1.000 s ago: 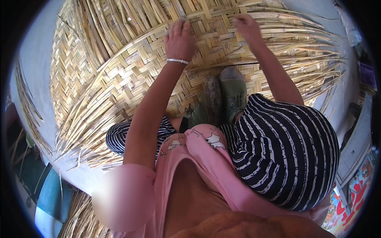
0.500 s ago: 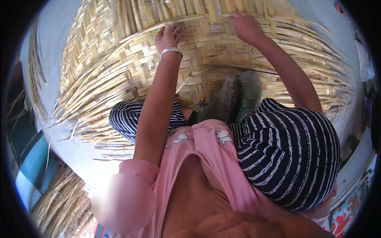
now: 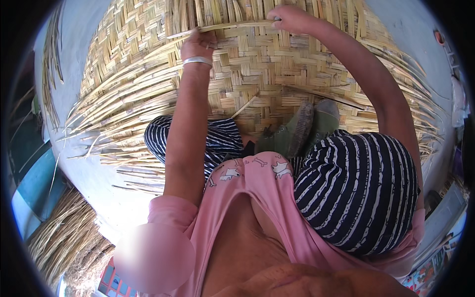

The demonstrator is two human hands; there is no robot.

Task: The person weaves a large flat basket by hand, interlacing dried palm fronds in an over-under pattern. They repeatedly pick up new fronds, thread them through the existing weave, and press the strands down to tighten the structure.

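A large mat of pale split reeds (image 3: 247, 69) spreads across the ground in front of me, with loose strip ends fanning out along both sides. Across its far part runs one narrow reed strip (image 3: 235, 24), lying over several lengthwise reeds. My left hand (image 3: 197, 45), with a silver bangle at the wrist, is closed on this strip towards its left end. At its right end, the curled fingers of my right hand (image 3: 293, 20) pinch it. The fingertips of my left hand are partly hidden.
Green shoes (image 3: 292, 131) on my feet rest at the mat's near edge. A thin dark-tipped stick (image 3: 331, 97) lies on the weave beyond them. Loose reeds (image 3: 52, 69) are on the floor at left, and a straw bundle (image 3: 64, 227) sits lower left beside a blue object (image 3: 37, 180).
My right hand has moved a little left and farther from me, and its elbow bends more. My left hand has shifted slightly left along the strip. The view has shifted slightly.
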